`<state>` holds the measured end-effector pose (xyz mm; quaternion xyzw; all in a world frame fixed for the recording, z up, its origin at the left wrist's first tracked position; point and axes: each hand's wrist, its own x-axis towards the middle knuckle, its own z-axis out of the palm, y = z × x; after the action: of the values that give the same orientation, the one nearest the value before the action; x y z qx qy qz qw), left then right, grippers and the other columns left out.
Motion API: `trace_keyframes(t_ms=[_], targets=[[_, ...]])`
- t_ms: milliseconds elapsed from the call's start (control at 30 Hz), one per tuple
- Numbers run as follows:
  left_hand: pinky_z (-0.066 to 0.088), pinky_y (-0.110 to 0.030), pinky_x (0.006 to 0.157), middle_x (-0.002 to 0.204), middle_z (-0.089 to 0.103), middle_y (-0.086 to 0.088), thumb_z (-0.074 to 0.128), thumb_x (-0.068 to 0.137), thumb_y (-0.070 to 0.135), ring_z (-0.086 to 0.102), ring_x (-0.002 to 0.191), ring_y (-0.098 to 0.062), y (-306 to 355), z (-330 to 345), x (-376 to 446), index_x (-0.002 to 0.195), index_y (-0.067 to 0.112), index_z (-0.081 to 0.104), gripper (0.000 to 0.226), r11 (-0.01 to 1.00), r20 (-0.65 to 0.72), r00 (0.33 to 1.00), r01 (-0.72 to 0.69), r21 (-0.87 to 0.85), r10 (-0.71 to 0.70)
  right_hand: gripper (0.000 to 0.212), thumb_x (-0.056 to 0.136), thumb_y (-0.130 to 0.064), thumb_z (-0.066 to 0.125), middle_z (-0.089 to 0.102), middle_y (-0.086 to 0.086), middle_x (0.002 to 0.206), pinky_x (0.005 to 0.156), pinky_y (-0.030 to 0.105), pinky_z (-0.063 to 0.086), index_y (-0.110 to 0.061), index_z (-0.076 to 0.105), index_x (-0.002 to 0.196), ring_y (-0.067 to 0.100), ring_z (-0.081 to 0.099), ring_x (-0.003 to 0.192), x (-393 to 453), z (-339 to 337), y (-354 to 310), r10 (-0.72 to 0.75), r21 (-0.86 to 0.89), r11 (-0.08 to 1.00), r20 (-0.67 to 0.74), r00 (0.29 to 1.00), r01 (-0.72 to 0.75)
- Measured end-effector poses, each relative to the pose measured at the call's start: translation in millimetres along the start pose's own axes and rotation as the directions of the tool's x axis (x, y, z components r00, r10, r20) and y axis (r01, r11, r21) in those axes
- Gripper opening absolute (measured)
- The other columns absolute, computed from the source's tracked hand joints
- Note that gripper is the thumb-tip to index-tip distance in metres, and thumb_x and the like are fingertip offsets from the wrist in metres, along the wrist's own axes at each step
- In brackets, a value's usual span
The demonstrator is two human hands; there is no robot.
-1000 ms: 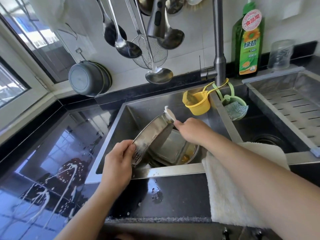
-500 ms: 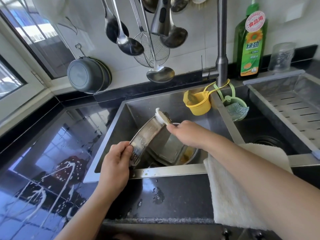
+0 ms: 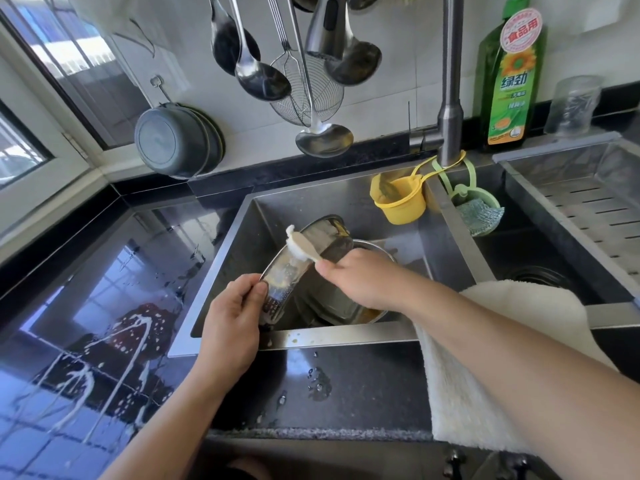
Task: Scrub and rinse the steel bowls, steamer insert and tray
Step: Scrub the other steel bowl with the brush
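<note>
Left hand point(image 3: 230, 327) grips the steel tray point(image 3: 294, 271) by its near rim, tilted on edge over the sink point(image 3: 450, 237), so the right hand point(image 3: 360, 278), clasping the brush point(image 3: 299, 245), reaches its face.

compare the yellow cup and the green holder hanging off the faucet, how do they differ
The yellow cup hangs in the left basin; the green holder hangs in the right one. The cup holds a dark, indistinct item; the holder holds a shiny mesh scrubber. Both hang by loops from the faucet.
</note>
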<state>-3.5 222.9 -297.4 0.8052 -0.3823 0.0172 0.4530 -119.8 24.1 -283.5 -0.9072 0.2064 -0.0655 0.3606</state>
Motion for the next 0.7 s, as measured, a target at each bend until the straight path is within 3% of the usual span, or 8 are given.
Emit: trace_keyframes(t_ms=[100, 200, 333, 500, 700], targets=[[0.041, -0.013, 0.062, 0.07, 0.064, 0.02, 0.055, 0.106, 0.012, 0.057, 0.067, 0.0, 7, 0, -2, 0.083, 0.03, 0.064, 0.03, 1.0, -0.002, 1.0, 0.003, -0.02, -0.003, 0.055, 0.103, -0.06, 0.026, 0.052, 0.006, 0.077, 0.066, 0.035, 0.041, -0.021, 0.043, 0.067, 0.028, 0.056, 0.08, 10, -14, 6, 0.056, -0.052, 0.997, -0.049, 0.997, -0.058], [0.04, -0.011, 0.062, 0.071, 0.064, 0.018, 0.055, 0.106, 0.011, 0.057, 0.069, 0.0, 10, -1, -3, 0.083, 0.027, 0.064, 0.029, 1.0, -0.002, 1.0, -0.001, -0.002, 0.001, 0.065, 0.092, -0.073, 0.017, 0.049, 0.0, 0.07, 0.057, 0.032, 0.034, -0.019, 0.05, 0.074, 0.028, 0.056, 0.075, 10, -17, 15, 0.067, -0.064, 0.995, -0.082, 0.994, -0.072], [0.041, -0.012, 0.062, 0.069, 0.064, 0.015, 0.055, 0.106, 0.011, 0.058, 0.068, -0.001, 11, -2, -3, 0.082, 0.025, 0.065, 0.029, 0.999, -0.012, 1.0, 0.017, -0.029, -0.017, 0.062, 0.098, -0.068, 0.032, 0.044, -0.002, 0.064, 0.067, 0.034, 0.038, -0.023, 0.042, 0.056, 0.024, 0.05, 0.072, -8, 9, -2, -0.099, -0.089, 0.991, 0.011, 0.995, 0.099], [0.041, -0.01, 0.062, 0.064, 0.061, 0.023, 0.053, 0.107, 0.01, 0.057, 0.064, 0.004, 15, -1, -4, 0.08, 0.025, 0.061, 0.032, 0.998, -0.026, 0.999, 0.037, -0.057, -0.039, 0.063, 0.101, -0.065, 0.028, 0.058, 0.003, 0.075, 0.068, 0.038, 0.043, -0.019, 0.055, 0.067, 0.026, 0.059, 0.078, 2, -10, -2, 0.036, -0.028, 0.999, -0.145, 0.989, -0.041], [0.042, -0.014, 0.062, 0.073, 0.066, 0.015, 0.05, 0.108, 0.014, 0.057, 0.067, -0.001, 8, 1, -3, 0.088, 0.025, 0.065, 0.027, 0.995, -0.051, 0.996, 0.07, -0.071, -0.074, 0.068, 0.098, -0.068, 0.032, 0.056, 0.0, 0.072, 0.076, 0.04, 0.048, -0.016, 0.052, 0.06, 0.029, 0.058, 0.083, -15, 17, -13, -0.121, -0.178, 0.977, 0.007, 0.993, 0.121]])
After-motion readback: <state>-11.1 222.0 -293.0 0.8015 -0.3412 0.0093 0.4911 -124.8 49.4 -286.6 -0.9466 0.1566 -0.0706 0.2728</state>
